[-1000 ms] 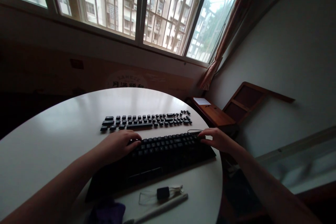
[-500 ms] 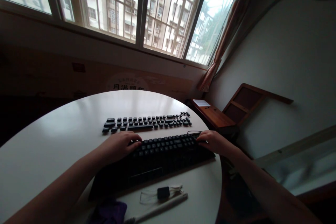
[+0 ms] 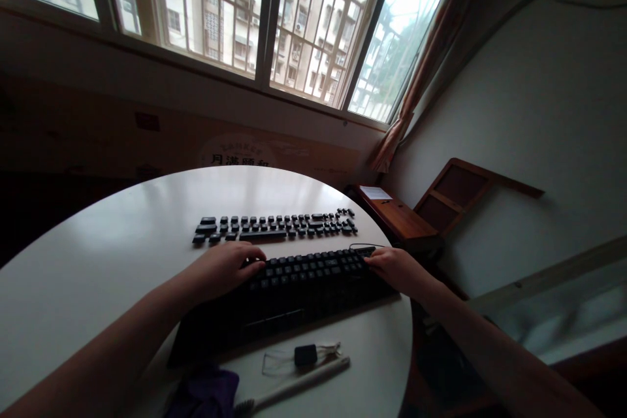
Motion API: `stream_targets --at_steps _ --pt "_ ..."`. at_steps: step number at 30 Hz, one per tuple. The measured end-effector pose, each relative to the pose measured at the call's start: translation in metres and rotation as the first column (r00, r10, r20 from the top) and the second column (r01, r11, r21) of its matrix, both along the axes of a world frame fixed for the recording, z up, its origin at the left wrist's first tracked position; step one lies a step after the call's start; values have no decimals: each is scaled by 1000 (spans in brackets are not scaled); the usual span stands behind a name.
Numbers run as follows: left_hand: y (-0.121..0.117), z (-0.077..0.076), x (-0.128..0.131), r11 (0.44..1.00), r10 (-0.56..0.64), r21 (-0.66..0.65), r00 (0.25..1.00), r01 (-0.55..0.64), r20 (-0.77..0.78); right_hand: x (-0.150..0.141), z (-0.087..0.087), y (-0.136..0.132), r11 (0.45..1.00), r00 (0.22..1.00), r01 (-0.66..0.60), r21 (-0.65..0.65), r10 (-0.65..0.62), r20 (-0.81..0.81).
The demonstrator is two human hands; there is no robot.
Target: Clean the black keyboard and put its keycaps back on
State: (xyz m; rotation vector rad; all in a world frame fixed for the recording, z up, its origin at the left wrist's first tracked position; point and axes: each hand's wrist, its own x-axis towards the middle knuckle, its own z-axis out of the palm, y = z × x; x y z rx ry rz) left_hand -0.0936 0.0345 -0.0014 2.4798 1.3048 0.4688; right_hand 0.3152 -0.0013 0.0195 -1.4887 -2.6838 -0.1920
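A black keyboard (image 3: 308, 297) lies slanted on the white round table (image 3: 98, 261), its rows of keys on the far side and a broad dark front part nearer me. My left hand (image 3: 230, 269) rests over its left part, thumb and fingers curled against the keyboard at the end of the visible keys. At the right end my right hand (image 3: 394, 268) has its fingertips pinched together on the keys; whatever they hold is hidden. Beyond the keyboard, loose black keycaps (image 3: 264, 235) are laid out in rows like a keyboard's layout.
Near me lie a keycap puller (image 3: 305, 355) with wire loops, a pale-handled brush (image 3: 304, 383) and a purple cloth (image 3: 208, 395). A thin cable (image 3: 365, 245) curves behind the keyboard. Right of the table stands a wooden desk (image 3: 401, 215) with a paper on it.
My right hand has shifted slightly left and down at the keyboard's right end. My left hand and the keycap rows look nearly the same; the view has moved a little.
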Motion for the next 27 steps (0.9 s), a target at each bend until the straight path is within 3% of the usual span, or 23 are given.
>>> stream_targets --at_steps 6,11,14,18,27 --pt "0 0 0 1000 -1 2 1000 1 -29 -17 -4 -16 989 980 48 137 -74 187" --pt "0 -2 -1 1000 2 4 1000 -2 -7 -12 -16 -29 986 972 46 163 -81 220" --pt "1 -2 -1 1000 -1 10 1000 1 -3 -1 -20 -30 983 984 101 153 -122 134" --pt "0 0 -1 1000 0 5 1000 0 -22 11 -26 -32 947 972 230 226 -211 -103" --pt "-1 2 0 1000 -5 4 1000 5 -16 13 -43 -29 958 982 141 251 -103 -157"
